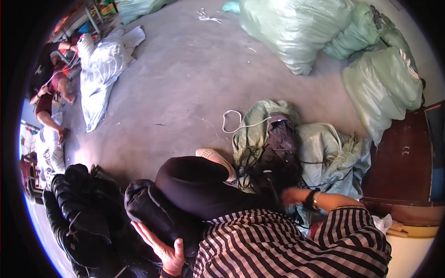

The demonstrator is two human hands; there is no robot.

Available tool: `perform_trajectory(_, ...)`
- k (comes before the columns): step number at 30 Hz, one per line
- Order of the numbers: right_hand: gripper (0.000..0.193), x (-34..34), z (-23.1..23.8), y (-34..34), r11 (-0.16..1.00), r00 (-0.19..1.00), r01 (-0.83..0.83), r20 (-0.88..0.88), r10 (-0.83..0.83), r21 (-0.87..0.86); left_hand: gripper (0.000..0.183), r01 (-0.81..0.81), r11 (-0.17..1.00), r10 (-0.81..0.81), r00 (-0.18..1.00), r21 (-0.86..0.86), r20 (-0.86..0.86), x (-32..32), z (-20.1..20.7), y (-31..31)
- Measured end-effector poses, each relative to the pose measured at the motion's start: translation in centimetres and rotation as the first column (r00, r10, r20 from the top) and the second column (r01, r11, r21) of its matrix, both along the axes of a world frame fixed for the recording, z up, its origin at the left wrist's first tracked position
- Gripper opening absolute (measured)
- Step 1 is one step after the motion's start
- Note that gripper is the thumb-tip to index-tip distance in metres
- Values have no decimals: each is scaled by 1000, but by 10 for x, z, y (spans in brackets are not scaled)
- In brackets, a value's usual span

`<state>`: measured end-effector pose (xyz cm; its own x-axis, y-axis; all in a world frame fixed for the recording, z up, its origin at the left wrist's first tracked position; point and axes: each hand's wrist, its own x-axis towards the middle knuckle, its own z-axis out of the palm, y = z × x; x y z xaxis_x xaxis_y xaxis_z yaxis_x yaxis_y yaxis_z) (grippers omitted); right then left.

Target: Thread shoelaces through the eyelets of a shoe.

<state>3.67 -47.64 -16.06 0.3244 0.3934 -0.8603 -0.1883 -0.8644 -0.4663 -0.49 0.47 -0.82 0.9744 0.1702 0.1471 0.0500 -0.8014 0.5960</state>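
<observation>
My left hand [165, 254] rests against a dark, rolled-up padded bundle [157, 211] beside my leg. Its fingers are stretched out and the thumb stands apart. To the right, my right hand [295, 196], wearing a dark wristband, is smeared by motion beside a black, soft heap [282, 169]. A thin dark piece with a pale tip shows close to that hand; whether the fingers grip it cannot be made out. Dark purplish cloth [282, 134] lies just beyond, on an opened green woven sack [257, 118].
Black bundles [83, 217] are piled at the left. A pale sack [329, 157] and a brown panel [398, 162] lie right. Full green sacks [296, 28] stand far right. White cord [232, 121] trails on the floor. At far left a person [51, 88] sits by a silvery sack [99, 74].
</observation>
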Motion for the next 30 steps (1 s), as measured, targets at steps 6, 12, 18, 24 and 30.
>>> perform_trajectory(6,22,-83,-2,-78,867,844,-456,-406,350,-201,99,36,996,-37,999,85,6,4,-5,-2)
perform_trajectory(12,27,-34,-2,-54,552,568,822,264,-780,-137,96,-10,995,9,1000,98,12,7,-3,-12)
perform_trajectory(18,30,26,-4,-12,539,429,834,476,-768,118,95,-17,995,17,1000,100,3,5,-2,-13)
perform_trajectory(24,27,36,5,24,836,793,468,554,-254,-286,95,-30,995,28,999,92,17,3,-6,-10)
perform_trajectory(30,33,17,1,26,786,518,618,747,-416,9,95,-18,997,16,999,69,29,2,-8,-8)
